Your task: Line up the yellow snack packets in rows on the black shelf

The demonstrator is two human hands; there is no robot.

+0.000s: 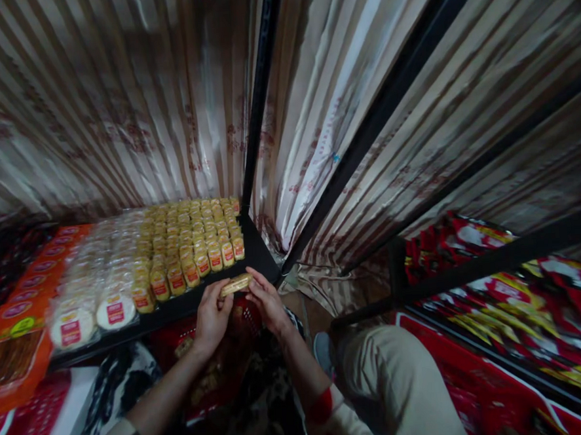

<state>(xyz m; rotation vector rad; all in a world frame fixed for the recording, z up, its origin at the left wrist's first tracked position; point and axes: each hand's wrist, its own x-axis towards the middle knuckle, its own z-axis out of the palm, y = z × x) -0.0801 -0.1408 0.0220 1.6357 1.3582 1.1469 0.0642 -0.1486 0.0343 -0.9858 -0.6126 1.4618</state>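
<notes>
So the person has both hands on one slim yellow packet (pixel 236 286), held roughly level out in front of them, near the front edge of a black shelf (pixel 259 253). The left hand (pixel 211 321) has its fingers curled in and grips one end between thumb and fingers. The right hand (pixel 268 303) has the other end, thumb and fingertips closed on it, pretty much a pinch grip from both sides.

On the shelf, just beyond the hands, there's a block of yellow packs (pixel 188 240) in tidy rows, the front ones showing red labels. Left of those sit round white packs (pixel 116 309) in clear wrap, also red-labelled, and then a big orange package (pixel 35 299) with a row of purple circles.

Below the hands there's something red with more yellowish pieces (pixel 206 380) in it, but it's too dim to tell what they are. Over to the right, well apart from the hands, red and yellow bags (pixel 502 303) are packed onto another rack. Striped curtain (pixel 116 103) hangs behind everything, with black poles (pixel 261 81) in front of it.
</notes>
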